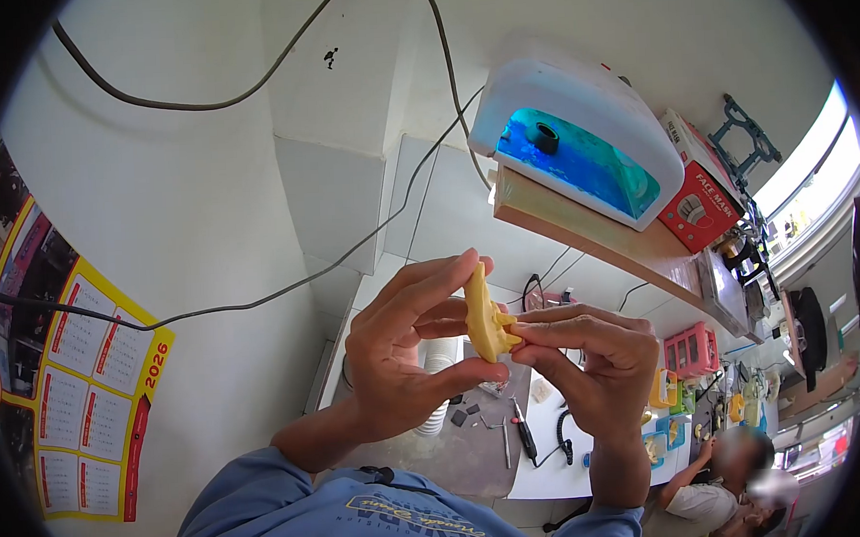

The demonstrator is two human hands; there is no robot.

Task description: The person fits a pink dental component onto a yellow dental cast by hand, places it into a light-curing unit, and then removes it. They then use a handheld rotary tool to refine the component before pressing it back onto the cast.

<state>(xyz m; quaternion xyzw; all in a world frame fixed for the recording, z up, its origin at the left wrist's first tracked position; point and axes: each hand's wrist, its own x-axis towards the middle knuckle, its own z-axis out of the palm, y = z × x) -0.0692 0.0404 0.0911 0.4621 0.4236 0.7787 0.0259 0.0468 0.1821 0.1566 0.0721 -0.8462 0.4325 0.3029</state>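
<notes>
A yellow dental cast (485,314) with small tooth-like stubs on its right side is held up in front of my chest. My left hand (400,342) grips it between the thumb at its lower end and the fingers at its upper end. From the right, my right hand (592,348) pinches at the stubs with thumb and fingertips pressed together. Whether a separate small piece sits between those right fingertips is hidden.
Below lies a workbench (486,448) with a handpiece (525,437), dark small pieces (460,417) and a white ribbed hose (439,354). A lit blue curing box (578,137) and a face mask box (701,204) stand on a shelf (591,228). Co-workers (699,501) sit lower right.
</notes>
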